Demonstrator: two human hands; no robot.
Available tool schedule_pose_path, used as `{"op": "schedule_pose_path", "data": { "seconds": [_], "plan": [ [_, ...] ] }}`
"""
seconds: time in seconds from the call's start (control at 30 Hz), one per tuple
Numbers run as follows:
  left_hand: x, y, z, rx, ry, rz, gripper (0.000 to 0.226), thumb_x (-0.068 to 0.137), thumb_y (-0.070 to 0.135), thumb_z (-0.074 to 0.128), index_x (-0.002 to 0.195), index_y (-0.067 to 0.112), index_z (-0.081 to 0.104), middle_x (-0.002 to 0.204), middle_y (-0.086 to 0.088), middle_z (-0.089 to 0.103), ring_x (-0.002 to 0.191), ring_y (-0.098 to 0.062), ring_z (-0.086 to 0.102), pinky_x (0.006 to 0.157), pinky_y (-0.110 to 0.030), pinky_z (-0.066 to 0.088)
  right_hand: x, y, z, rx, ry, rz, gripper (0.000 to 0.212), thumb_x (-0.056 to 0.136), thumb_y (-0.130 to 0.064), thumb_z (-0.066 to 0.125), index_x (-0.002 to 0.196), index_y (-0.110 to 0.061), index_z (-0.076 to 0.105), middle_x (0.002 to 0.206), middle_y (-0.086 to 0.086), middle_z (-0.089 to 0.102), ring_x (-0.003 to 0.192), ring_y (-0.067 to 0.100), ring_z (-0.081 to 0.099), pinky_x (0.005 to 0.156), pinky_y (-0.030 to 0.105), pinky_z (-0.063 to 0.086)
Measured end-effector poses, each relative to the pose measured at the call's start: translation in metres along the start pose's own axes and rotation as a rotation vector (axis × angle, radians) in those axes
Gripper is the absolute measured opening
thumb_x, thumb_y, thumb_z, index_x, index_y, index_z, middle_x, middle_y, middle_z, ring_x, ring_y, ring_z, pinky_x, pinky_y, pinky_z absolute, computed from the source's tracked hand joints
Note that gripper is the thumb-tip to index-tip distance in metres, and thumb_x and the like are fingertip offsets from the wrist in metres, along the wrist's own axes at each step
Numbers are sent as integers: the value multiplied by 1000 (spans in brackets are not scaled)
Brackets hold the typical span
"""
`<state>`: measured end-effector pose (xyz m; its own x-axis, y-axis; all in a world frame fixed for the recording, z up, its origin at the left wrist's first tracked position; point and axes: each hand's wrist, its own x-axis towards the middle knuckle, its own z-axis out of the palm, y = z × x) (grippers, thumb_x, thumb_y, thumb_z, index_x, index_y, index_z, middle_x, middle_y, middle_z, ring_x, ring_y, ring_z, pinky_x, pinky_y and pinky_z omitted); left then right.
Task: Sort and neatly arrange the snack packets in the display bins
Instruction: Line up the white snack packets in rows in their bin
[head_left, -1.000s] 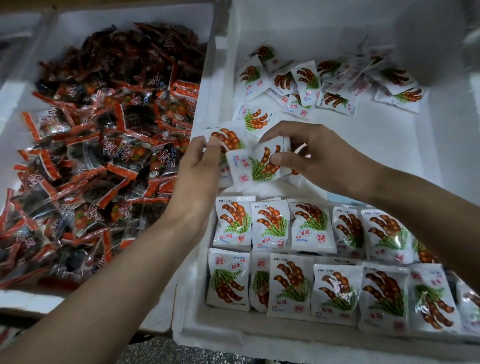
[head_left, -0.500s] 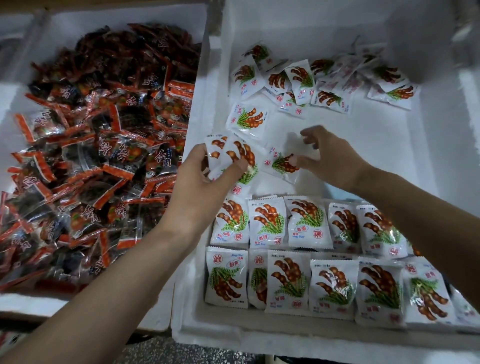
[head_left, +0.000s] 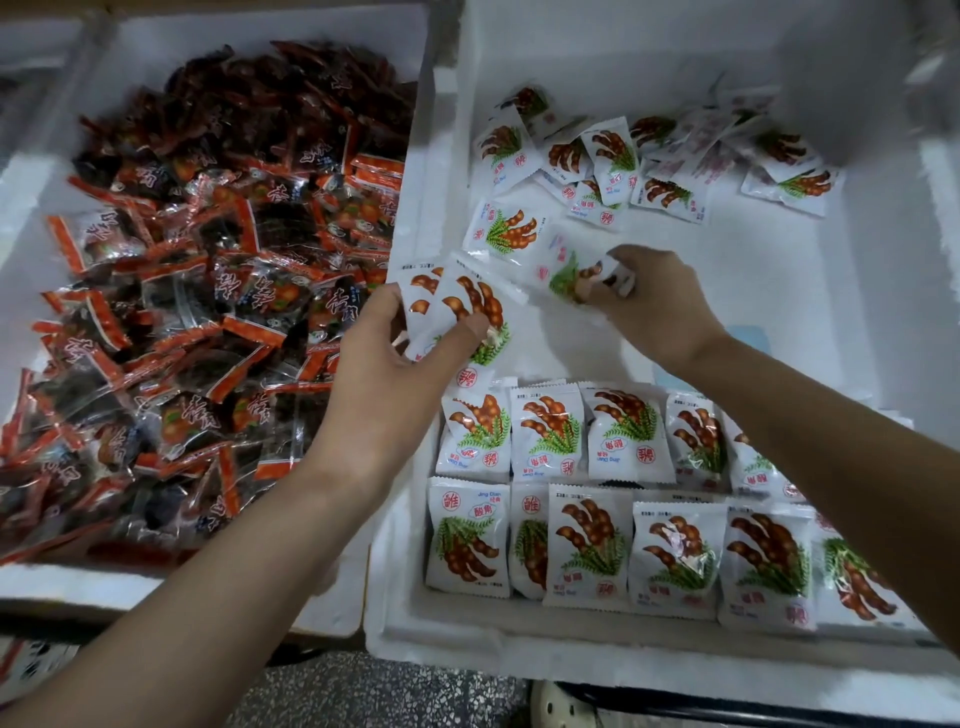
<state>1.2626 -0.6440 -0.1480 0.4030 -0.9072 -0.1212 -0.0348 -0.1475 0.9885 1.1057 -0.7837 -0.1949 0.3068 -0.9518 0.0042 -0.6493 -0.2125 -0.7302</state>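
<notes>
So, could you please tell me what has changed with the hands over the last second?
The right hand released the stack held in the left hand, moved right and now pinches a loose white packet. The left hand still holds that stack; the arranged rows stayed put.

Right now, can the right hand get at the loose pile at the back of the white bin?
Probably yes: bare bin floor lies between the right hand and the loose pile, though its fingers pinch a packet.

Both forearms (head_left: 208, 571) are bare, likewise the left grip (head_left: 387, 358) and right grip (head_left: 660, 306).
</notes>
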Motion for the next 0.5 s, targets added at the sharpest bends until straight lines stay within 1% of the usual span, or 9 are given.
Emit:
{"op": "schedule_pose_path", "data": {
  "seconds": [0.07,0.1,0.13,0.2,0.27,0.33,0.37,0.43,0.5],
  "plan": [
    [-4,4,-4,6,38,19,26,88,15,65,114,12,62,98,7,73,87,-3,70,68,-13,52,-8,-11,-7,132,75,-26,22,85,-29,68,95,-12,59,86,5,67,77,24,61,62,22,48],
    [-6,5,-6,3,56,23,27,88,16,65,115,13,61,100,6,73,90,-4,69,73,-16,54,-14,-16,-11,204,70,-36,27,83,-31,70,99,-11,61,89,8,69,79,25,64,70,30,52],
    [-8,6,-8,4,72,29,28,88,17,65,116,14,61,102,6,73,93,-6,69,81,-23,55,-21,-22,-14,273,40,-57,25,82,-31,71,98,-13,63,91,8,71,81,22,67,74,34,53],
    [-12,8,-13,7,105,43,27,89,19,65,115,17,61,104,5,73,98,-10,69,92,-35,53,-38,-29,-17,298,-69,-132,13,86,-28,66,88,-15,65,89,7,72,77,15,67,71,30,52],
    [-16,9,-17,-3,131,51,26,89,19,66,114,16,61,105,5,73,100,-11,68,96,-39,51,-54,-33,-18,205,-194,-210,25,88,-33,60,85,-10,68,82,12,70,66,15,62,62,26,46],
    [-20,9,-21,-9,138,50,24,89,19,66,113,16,61,105,4,72,102,-13,68,97,-41,50,-68,-38,-16,116,-359,-250,34,82,-42,57,86,-11,70,77,12,68,59,15,57,56,23,42],
    [-23,9,-22,-7,135,47,23,89,19,66,112,16,61,104,4,72,102,-13,68,97,-41,50,-75,-39,-12,60,-446,-271,35,80,-45,56,87,-13,71,77,11,68,62,15,56,58,23,42],
    [-28,7,-23,1,129,40,23,89,20,66,112,17,61,103,5,73,100,-12,68,95,-40,51,-87,-38,1,-49,-589,-308,27,82,-43,60,84,-18,69,76,6,64,66,13,53,60,23,39],
    [-32,5,-21,-1,135,32,24,89,18,66,112,17,61,102,5,73,98,-11,69,93,-39,53,-97,-38,16,-90,-673,-346,17,85,-40,62,74,-29,58,72,-2,56,64,9,48,58,21,34]
  ]
}}
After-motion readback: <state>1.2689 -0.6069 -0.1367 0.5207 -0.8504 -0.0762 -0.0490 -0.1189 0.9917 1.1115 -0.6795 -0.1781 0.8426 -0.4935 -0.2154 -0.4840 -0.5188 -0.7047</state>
